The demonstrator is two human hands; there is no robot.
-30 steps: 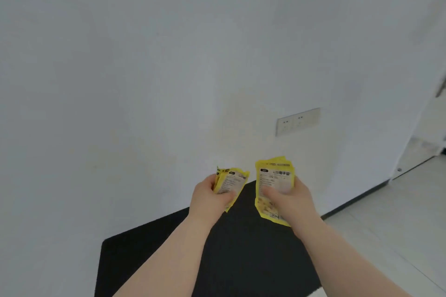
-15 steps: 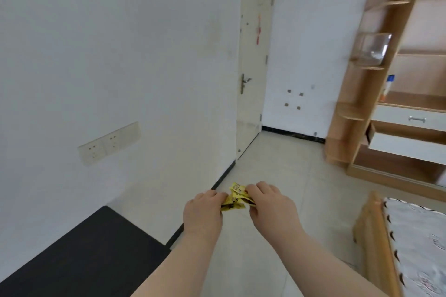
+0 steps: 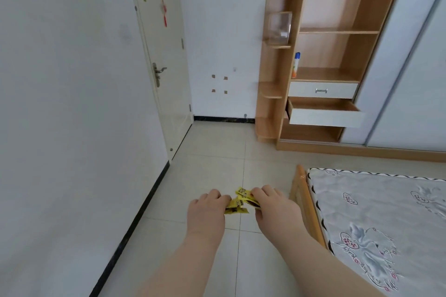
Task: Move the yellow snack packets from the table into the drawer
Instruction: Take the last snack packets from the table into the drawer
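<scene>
1. My left hand sits low in the centre of the frame, back upward. Its fingers are curled over the left end of the yellow snack packets.
2. My right hand is just to the right of it, also back upward, and its curled fingers pinch the right end of the same bunch.
3. The packets are bunched and crumpled in the small gap between my two hands, held in the air over the tiled floor. I cannot tell how many there are.
4. The open drawer stands pulled out at the right of centre in the upper half of the frame. It is well apart from my hands and the packets.
5. That drawer belongs to a wooden shelf unit and sits directly below a closed drawer.
6. A spray bottle stands upright on the shelf above the closed drawer.
7. A door fills the upper left, and a patterned mattress fills the lower right.
</scene>
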